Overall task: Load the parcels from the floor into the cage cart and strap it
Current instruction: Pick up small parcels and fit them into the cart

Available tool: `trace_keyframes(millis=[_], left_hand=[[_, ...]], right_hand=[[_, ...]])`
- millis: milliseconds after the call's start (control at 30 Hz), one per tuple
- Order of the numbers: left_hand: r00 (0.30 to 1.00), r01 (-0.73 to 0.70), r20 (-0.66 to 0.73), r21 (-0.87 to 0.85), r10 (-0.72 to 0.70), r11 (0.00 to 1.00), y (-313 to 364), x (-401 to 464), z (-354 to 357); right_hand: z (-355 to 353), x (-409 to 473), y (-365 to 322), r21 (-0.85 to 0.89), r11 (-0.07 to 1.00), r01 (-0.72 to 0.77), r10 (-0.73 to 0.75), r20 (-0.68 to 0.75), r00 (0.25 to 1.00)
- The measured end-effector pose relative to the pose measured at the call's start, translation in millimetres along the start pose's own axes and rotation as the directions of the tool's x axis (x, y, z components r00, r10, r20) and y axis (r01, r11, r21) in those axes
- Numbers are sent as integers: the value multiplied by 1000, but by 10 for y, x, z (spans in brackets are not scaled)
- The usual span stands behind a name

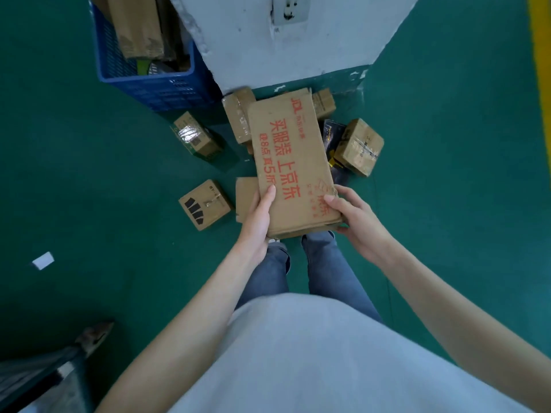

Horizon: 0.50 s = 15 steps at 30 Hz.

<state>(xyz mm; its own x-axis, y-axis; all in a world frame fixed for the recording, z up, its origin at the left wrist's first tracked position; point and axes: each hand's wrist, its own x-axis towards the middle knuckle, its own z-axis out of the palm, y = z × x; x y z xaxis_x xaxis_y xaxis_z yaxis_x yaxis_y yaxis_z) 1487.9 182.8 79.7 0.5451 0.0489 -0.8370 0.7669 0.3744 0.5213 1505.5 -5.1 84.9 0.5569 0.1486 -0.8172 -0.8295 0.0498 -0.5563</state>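
Note:
I hold a long flat cardboard parcel [290, 156] with red printing above the floor. My left hand [258, 219] grips its near left edge and my right hand [356, 222] grips its near right corner. Several small cardboard parcels lie on the green floor around it: one with black marks [204, 205], one wrapped in shiny tape [195, 137], a taped one [237, 114] at the wall, a cube-shaped one [359, 147] on the right, and a dark packet [331, 135]. No cage cart is clearly in view.
A blue plastic crate [155, 84] full of folded cardboard stands at the back left against a white pillar [283, 46]. A white scrap [44, 260] lies on the floor at left. A dark metal-and-plastic object [44, 374] fills the lower left corner. My legs stand below the parcel.

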Motion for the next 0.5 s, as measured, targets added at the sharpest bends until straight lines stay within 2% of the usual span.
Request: trace_keyframes(millis=[167,267,400,500], left_hand=[[994,-99,50,101,94,990,29,-429,-331],[993,-93,82,180,79,979,56,-535,-562],[996,-76,71,200,62,977,-20,-718,-733],[996,-88,-3,178,90,980,-256,-877,-756]], right_hand=[[103,-316,57,-54,998,15,-10,99,995],[114,-276,-54,-45,999,14,-8,123,992],[77,-196,-187,40,998,-41,34,152,988],[63,-256,-85,13,997,-70,67,168,984]])
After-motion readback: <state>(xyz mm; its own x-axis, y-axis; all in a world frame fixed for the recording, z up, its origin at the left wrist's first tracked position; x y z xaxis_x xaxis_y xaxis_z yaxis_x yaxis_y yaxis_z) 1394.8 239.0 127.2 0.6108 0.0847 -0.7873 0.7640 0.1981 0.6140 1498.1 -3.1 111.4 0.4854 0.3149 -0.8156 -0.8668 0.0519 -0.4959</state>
